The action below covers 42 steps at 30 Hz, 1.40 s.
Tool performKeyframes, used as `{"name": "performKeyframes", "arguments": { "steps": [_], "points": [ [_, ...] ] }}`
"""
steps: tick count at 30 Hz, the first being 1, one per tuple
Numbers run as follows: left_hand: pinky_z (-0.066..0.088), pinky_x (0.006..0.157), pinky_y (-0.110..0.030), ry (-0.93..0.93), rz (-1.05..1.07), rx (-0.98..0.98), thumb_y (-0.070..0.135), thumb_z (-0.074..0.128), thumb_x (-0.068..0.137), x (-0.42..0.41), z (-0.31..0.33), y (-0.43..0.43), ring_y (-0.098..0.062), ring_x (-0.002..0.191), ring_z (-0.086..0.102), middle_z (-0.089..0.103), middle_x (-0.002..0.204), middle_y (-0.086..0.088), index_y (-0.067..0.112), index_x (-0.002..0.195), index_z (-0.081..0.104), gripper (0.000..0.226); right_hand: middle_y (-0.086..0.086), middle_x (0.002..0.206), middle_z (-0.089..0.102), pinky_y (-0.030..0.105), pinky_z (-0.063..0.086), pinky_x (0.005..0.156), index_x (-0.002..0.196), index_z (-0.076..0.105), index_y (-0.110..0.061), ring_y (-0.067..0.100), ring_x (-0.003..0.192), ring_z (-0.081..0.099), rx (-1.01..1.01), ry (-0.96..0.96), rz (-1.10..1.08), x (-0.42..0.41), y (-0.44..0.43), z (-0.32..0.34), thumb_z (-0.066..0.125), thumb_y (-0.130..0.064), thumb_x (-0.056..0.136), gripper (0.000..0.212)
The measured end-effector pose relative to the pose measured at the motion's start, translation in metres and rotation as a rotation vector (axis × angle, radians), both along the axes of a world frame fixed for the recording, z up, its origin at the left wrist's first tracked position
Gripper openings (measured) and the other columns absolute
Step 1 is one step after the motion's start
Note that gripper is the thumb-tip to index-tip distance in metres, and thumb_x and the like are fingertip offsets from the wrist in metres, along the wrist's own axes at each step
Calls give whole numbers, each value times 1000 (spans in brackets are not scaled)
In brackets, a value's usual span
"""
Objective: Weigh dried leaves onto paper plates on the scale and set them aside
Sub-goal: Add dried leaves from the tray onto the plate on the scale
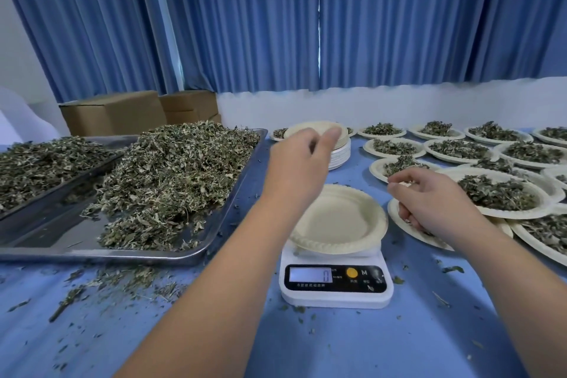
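Steel tray (122, 256) left, filled plates (506, 214) right

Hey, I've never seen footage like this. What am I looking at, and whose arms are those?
No machine here: a person wears one camera on the head, so you look down their own arms. On the blue table sit a scale reading zero with an empty paper plate on it, a metal tray heaped with dried leaves, and many filled plates on the right. The left hand reaches toward a stack of empty plates; blur hides whether it touches. The right hand hovers above those filled plates, fingers loosely curled, apparently holding nothing.
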<state>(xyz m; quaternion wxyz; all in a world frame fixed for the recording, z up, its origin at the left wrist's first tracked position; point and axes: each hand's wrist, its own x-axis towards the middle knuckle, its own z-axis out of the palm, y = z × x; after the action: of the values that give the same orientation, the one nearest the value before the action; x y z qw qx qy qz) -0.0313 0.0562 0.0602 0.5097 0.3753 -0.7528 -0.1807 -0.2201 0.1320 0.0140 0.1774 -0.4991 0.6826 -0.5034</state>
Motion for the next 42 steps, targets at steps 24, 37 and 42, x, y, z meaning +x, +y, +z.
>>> {"name": "performKeyframes", "arguments": {
  "steps": [24, 37, 42],
  "points": [
    [50, 82, -40, -719, 533, 95, 54, 38, 96, 129, -35, -30, -28, 95, 57, 56, 108, -6, 21, 108, 63, 43, 0, 50, 61, 23, 35, 37, 92, 63, -30, 12, 35, 41, 4, 38, 8, -3, -4, -4, 58, -28, 92, 5],
    [44, 99, -50, -887, 694, 538, 64, 34, 91, 178, -47, -46, -37, 115, 52, 57, 123, -15, 16, 119, 57, 60, -1, 48, 59, 21, 36, 37, 90, 65, -26, 12, 34, 42, 11, 52, -12, -3, -2, -5, 58, -25, 91, 7],
    [44, 62, -29, -719, 499, 429, 53, 46, 95, 169, -53, -47, -17, 72, 58, 64, 78, -2, 19, 87, 62, 38, -1, 49, 59, 23, 38, 40, 90, 65, -26, 12, 35, 42, 17, 62, -11, 0, -1, -3, 58, -26, 91, 7]
  ]
}}
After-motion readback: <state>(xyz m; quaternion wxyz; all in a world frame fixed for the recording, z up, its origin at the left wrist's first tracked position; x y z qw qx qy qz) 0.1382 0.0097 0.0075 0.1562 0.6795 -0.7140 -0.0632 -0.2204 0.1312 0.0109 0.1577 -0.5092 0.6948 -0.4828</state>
